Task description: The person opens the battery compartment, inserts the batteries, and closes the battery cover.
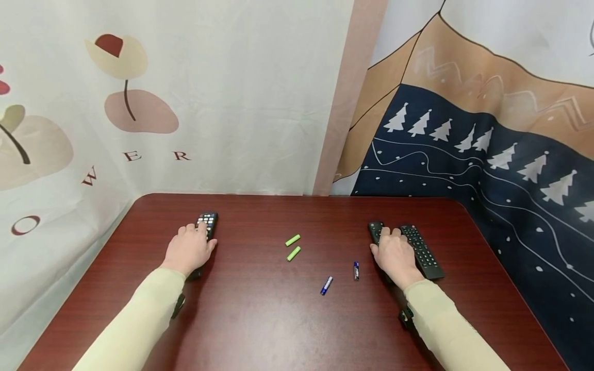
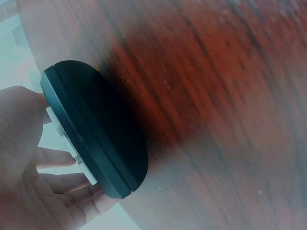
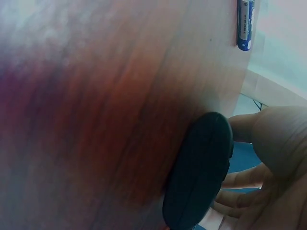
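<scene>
Holding a remote in each of your hands, ok, so here's what I see on your end. Your left hand (image 1: 189,250) is curled over the left remote (image 1: 208,220), thumb along one edge and fingers around the other, so it's only spread about as wide as the remote itself. The far end with its pale buttons pokes out past your fingers. Your right hand (image 1: 395,253) has pretty much the same grip on the middle remote (image 1: 375,230), which is mostly hidden under your palm, just its dark tip showing up front. Right beside that hand, on its outer side, there's a third black remote (image 1: 423,252) lying buttons up; can't tell if your fingers touch it. Between your hands you've got four loose batteries on the reddish-brown surface (image 1: 246,309): an upper green battery (image 1: 293,240) and a lower green battery (image 1: 293,254) near each other, then a blue and white battery (image 1: 327,285) closer to you, plus a darker blue battery (image 1: 356,271) nearest your right hand. Behind it all hangs a pale flower-print curtain (image 1: 260,103), with a navy tree-print cloth (image 1: 431,159) over on the right.
</scene>
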A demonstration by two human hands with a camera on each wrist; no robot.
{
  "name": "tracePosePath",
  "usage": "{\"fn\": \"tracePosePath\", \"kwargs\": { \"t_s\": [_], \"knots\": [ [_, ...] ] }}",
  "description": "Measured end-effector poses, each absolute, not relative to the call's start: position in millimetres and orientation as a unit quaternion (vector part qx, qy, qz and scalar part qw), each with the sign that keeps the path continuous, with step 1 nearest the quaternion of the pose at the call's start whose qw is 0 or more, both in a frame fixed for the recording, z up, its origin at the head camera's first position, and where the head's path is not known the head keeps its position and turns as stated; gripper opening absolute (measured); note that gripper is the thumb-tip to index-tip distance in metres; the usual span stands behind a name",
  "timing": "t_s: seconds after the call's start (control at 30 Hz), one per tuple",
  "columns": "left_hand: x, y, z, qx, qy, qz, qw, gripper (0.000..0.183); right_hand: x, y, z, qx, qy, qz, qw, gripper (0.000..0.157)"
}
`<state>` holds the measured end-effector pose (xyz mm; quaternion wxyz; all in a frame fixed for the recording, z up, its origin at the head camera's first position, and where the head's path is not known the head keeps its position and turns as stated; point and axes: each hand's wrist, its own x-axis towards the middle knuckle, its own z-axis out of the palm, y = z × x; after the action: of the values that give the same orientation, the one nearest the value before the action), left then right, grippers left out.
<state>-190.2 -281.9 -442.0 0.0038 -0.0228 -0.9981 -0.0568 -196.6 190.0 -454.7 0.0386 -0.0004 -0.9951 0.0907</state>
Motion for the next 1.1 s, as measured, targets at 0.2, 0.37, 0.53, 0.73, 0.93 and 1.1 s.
{"fn": "tracePosePath", "kwargs": {
  "t_s": [0.2, 0.37, 0.53, 0.73, 0.93, 1.1],
  "knots": [
    [-192, -283, -442, -0.006, -0.997, -0.081, -0.012, 0.056, -196, 190, -453, -0.010, -0.996, 0.090, 0.023, 0.058],
    [-192, -282, -441, 0.001, -0.995, -0.099, -0.022, 0.057, -196, 190, -451, -0.014, -0.995, 0.093, 0.018, 0.059],
    [-192, -280, -441, 0.001, -0.994, -0.108, -0.027, 0.058, -196, 191, -449, -0.016, -0.995, 0.096, 0.016, 0.060],
    [-190, -279, -442, -0.017, -0.994, -0.109, -0.005, 0.055, -196, 191, -444, -0.012, -0.995, 0.101, 0.017, 0.058],
    [-189, -277, -440, -0.024, -0.991, -0.131, 0.010, 0.058, -194, 192, -442, -0.007, -0.993, 0.115, 0.029, 0.056],
    [-188, -272, -436, -0.026, -0.988, -0.150, 0.018, 0.060, -192, 191, -442, 0.011, -0.991, 0.121, 0.061, 0.054]
  ]
}}
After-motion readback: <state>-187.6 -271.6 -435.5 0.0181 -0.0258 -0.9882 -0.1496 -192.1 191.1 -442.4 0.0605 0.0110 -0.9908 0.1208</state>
